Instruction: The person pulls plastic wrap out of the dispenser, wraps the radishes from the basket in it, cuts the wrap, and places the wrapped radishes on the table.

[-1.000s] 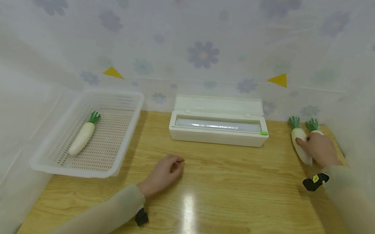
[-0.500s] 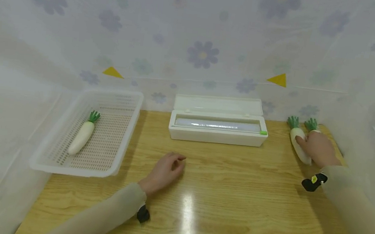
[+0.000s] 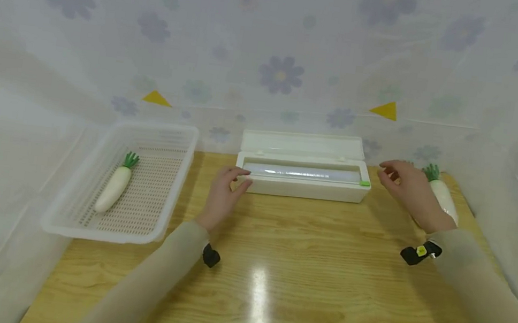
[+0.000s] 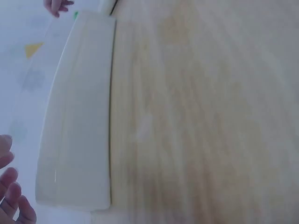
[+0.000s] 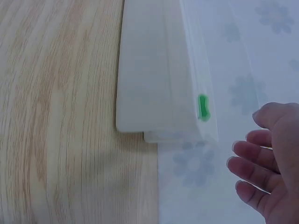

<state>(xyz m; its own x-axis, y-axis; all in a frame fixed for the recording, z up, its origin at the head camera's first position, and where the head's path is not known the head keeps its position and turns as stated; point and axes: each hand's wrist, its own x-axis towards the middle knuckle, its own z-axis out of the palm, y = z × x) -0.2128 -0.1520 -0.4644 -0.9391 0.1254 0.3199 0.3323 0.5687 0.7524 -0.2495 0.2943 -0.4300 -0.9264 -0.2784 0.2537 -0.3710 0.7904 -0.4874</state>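
Observation:
A white cling film box (image 3: 301, 190) sits at the back middle, its lid (image 3: 302, 144) raised and a film roll (image 3: 306, 173) inside. At the box's left end, my left hand (image 3: 224, 195) spreads thumb and fingers, fingertips right at the front rim. My right hand (image 3: 412, 194) hovers just right of the box, loosely bent fingers holding nothing. A green slider (image 5: 203, 107) shows on the box's right end in the right wrist view. Behind that hand lies one white radish (image 3: 444, 197) with green leaves; a second is nearly all hidden, only leaf tips showing.
On the left stands a white plastic basket (image 3: 172, 194) with one white radish (image 3: 115, 187) in it. A flower-patterned white sheet (image 3: 283, 46) closes off the back and sides of the wooden table (image 3: 322, 277).
My right hand has let go of the radishes and moved left toward the box. The left hand has moved forward from the table to the box's left end, its fingers spreading.

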